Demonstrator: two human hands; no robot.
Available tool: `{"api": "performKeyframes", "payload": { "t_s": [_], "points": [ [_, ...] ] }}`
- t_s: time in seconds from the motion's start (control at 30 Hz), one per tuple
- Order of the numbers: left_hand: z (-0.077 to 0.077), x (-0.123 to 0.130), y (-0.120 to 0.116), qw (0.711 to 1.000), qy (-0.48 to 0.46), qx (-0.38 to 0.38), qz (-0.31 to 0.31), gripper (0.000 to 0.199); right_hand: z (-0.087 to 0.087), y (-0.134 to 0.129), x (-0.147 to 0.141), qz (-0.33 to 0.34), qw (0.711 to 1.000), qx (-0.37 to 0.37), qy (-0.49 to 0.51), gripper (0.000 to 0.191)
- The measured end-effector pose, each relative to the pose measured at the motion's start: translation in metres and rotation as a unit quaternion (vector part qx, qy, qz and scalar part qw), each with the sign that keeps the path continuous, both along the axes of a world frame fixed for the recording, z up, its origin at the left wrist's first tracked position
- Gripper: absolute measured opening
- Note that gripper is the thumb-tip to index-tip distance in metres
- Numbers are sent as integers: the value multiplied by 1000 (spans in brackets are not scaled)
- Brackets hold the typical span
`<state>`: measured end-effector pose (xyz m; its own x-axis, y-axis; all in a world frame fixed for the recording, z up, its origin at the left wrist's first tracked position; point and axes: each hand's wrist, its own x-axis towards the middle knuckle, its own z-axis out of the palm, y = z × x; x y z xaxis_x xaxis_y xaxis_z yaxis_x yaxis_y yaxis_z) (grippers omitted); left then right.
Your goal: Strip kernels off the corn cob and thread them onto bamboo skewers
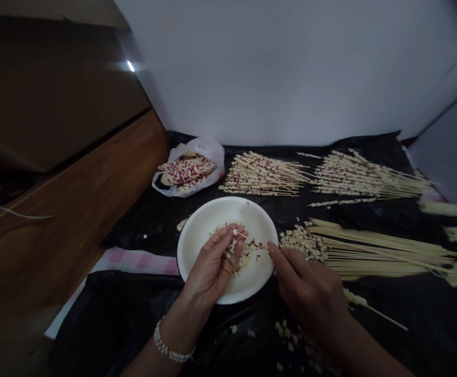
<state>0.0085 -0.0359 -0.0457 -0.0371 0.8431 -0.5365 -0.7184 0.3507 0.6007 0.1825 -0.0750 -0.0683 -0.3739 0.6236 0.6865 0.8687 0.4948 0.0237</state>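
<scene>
Over a white bowl (191, 222) my left hand (215, 256) pinches a pale corn kernel (235, 232) between thumb and fingertips. The tip of a thin wooden skewer (244, 236) meets that kernel; whether it has pierced it I cannot tell. Red and pale kernels (260, 245) sit along the skewer near my right hand (305, 275), whose fingers are closed around it at the bowl's right rim. Beneath my left hand lie loose corn kernels (246, 260) in the bowl, partly hidden by the fingers.
Behind the bowl are a plastic bag (213, 149) of speckled corn cobs (187, 173) and two piles of kernel-threaded skewers (260, 175) (350, 175). Bare skewers (385, 248) lie to the right, with kernels (303, 242) by their ends. Black plastic sheeting (134, 309) covers the surface.
</scene>
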Motion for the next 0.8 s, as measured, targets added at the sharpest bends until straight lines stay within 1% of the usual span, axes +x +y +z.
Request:
{"api": "performKeyframes", "payload": {
  "t_s": [0.2,0.4,0.63,0.8],
  "points": [
    [-2,-1,0,1000,-8,1,-8,14,2,0,0,2,1000,5,-1,28],
    [-1,-1,0,1000,-4,1,-2,14,2,0,0,1,1000,7,-7,30],
    [3,1,-1,1000,14,-6,6,13,3,0,0,1,1000,6,-13,31],
    [3,1,-1,999,38,-2,-7,12,3,0,0,1,1000,13,-16,31]
  ]
}}
